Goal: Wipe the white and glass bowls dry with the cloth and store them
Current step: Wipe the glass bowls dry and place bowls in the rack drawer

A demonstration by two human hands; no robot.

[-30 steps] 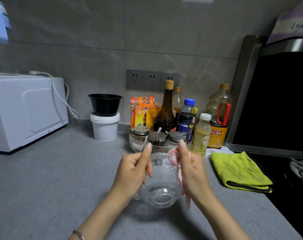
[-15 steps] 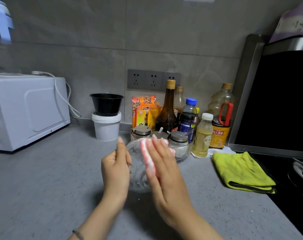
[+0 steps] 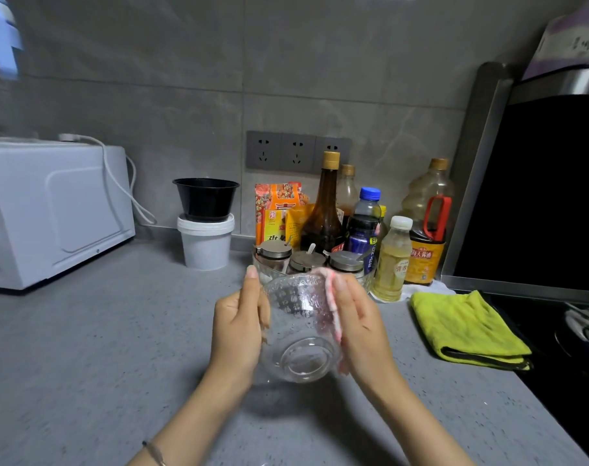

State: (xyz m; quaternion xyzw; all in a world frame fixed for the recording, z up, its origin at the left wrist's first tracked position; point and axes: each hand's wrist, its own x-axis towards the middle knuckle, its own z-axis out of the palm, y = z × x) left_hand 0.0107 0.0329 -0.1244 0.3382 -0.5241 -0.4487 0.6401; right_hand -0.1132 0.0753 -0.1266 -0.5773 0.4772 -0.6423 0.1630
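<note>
Above the grey counter (image 3: 84, 348) I hold a clear patterned glass bowl (image 3: 296, 331) between both hands, tipped so that its base faces me. My left hand (image 3: 235, 327) grips its left side, thumb up along the rim. My right hand (image 3: 360, 327) holds a small pink cloth (image 3: 331, 307) pressed to the bowl's right side, the cloth folded over the rim. The fingers behind the bowl are hidden.
A folded yellow-green cloth (image 3: 464, 327) lies to the right, beside the black stove (image 3: 582, 334). Lidded condiment jars (image 3: 306, 260) and several bottles (image 3: 323, 210) stand just behind the bowl. At the back a black bowl (image 3: 205, 198) sits on a white tub (image 3: 205, 243); a white microwave (image 3: 50, 210) stands left.
The bowl has turned so its base faces me again. My right hand with the pink cloth has slid from the bowl's front to its right side.
</note>
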